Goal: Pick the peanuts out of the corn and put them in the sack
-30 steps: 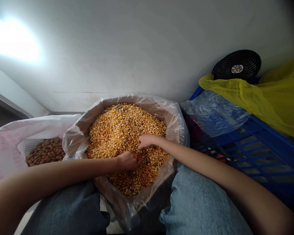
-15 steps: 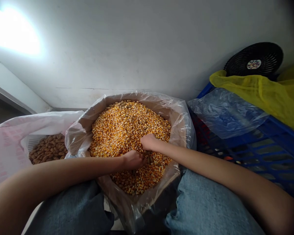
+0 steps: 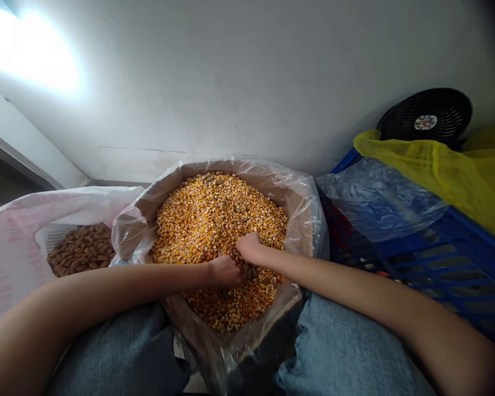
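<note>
Between the knees point(image 3: 115, 352), within both arms' reach, the left hand point(image 3: 225, 272) and right hand point(image 3: 248, 246) sink into corn point(image 3: 218, 220) in a lined sack point(image 3: 303, 203), fingers buried, their grip impossible to tell.

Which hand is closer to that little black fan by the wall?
Right. The right hand is in the corn kernels, nearer the black fan; the left hand, also in the kernels, lies farther from the fan, on the right hand's far side.

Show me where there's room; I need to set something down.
The blue crate's slats have room, between the right forearm and the clear plastic bag. A hand can pass over the corn beyond the left hand and right hand, up to the bag liner. It's crowded where those hands meet.
</note>
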Demonstrator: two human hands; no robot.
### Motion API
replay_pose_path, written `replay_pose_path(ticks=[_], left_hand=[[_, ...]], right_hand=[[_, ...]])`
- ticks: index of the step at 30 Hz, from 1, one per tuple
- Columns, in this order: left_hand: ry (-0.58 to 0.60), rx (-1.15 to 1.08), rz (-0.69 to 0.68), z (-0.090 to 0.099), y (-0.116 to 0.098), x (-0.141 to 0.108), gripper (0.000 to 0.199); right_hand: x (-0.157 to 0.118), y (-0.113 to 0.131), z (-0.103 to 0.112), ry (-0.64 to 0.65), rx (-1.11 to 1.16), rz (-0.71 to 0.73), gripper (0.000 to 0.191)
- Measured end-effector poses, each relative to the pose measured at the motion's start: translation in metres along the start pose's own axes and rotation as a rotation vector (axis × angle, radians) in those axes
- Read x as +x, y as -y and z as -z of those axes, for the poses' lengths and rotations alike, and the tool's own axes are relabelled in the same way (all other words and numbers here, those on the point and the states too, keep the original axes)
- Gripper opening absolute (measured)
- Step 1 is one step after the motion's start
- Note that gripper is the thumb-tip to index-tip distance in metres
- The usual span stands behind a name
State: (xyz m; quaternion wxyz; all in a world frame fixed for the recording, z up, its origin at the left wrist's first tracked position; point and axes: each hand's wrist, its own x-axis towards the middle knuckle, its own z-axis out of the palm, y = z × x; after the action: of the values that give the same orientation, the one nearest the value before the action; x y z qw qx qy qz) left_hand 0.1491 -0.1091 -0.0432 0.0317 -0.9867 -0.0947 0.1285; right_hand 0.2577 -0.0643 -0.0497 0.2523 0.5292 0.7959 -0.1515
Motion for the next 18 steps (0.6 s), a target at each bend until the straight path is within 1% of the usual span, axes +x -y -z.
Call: replay_pose_path(ticks=[3, 6, 11, 13, 15, 18], left_hand=[[-0.027, -0.015, -0.002, -0.002, 0.001, 0.0, 0.012], [-0.032, -0.024, 0.015, -0.003, 0.002, -0.001, 0.013], [0.051, -0.024, 0.011, -0.004, 0.004, -0.003, 0.016], [0.062, -0.022, 0.011, -0.004, 0.005, -0.003, 0.017], [0.061, -0.022, 0.017, -0.005, 0.005, -0.003, 0.017], [0.054, -0.021, 0.017, -0.006, 0.006, -0.002, 0.017]], right_hand=[[0.002, -0.003, 0.003, 0.059, -0.054, -0.08, 0.032], [0.003, -0.006, 0.005, 0.122, -0.079, -0.104, 0.037], [0.005, -0.005, 0.003, 0.257, -0.083, -0.141, 0.039], [0.007, -0.005, 0.001, 0.283, -0.07, -0.143, 0.036], [0.009, -0.006, -0.002, 0.293, -0.046, -0.137, 0.028], [0.011, -0.01, -0.007, 0.252, 0.041, -0.082, 0.013]])
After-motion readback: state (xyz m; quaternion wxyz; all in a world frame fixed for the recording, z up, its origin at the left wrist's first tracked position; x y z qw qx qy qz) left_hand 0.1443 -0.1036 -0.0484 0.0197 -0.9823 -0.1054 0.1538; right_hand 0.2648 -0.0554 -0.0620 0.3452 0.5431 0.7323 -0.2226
